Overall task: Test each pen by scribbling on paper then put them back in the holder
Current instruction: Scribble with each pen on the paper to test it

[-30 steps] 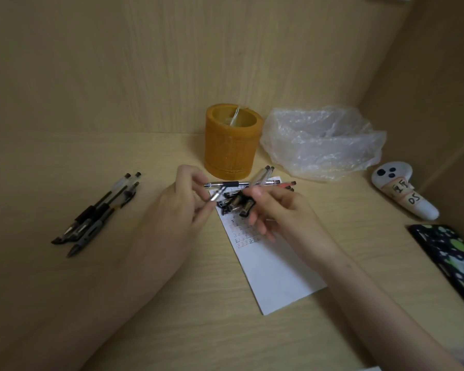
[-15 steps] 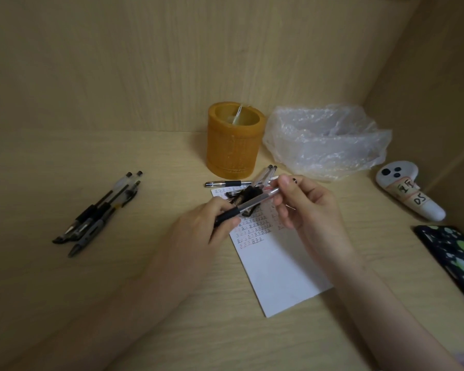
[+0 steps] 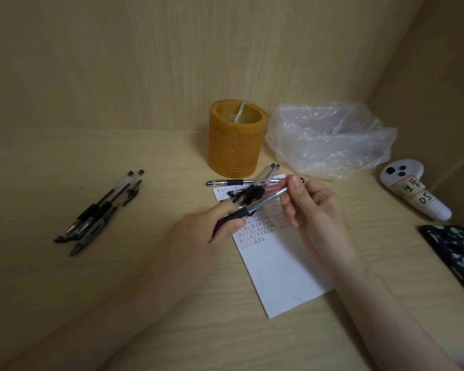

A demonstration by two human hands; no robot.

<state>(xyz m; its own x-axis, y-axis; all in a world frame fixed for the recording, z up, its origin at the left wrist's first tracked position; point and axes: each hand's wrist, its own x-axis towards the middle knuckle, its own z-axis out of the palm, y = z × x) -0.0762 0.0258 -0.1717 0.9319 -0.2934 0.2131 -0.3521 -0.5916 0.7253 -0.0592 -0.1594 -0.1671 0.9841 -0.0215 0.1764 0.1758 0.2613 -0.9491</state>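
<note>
A: We see the left hand (image 3: 198, 234) pinching the dark rubber end of a clear pen (image 3: 263, 203), thumb and forefinger curled round it. The right hand (image 3: 311, 207) takes the same pen at its far end, fingertips closed on the barrel, so each grip is narrow and holding that one pen, tilted above the paper (image 3: 276, 253).

B: We agree. Behind it, a small pile of pens (image 3: 252, 190) lies across the paper's top edge, touching it, just in front of the orange holder (image 3: 236, 145).

A: The holder stands upright near the back wall; we make out something pale inside but cannot tell what.

B: On the left, three black pens (image 3: 102, 212) lie together on the tabletop (image 3: 65, 277), well apart from both hands, with bare wood between.

A: The right side is tighter. A crumpled plastic bag (image 3: 330, 143) sits just beside the holder, a white controller (image 3: 413, 194) lies near the side wall, and a dark patterned phone (image 3: 456, 255) runs off the right edge.

B: The paper's near corner points towards us, its lower half unmarked.
</note>
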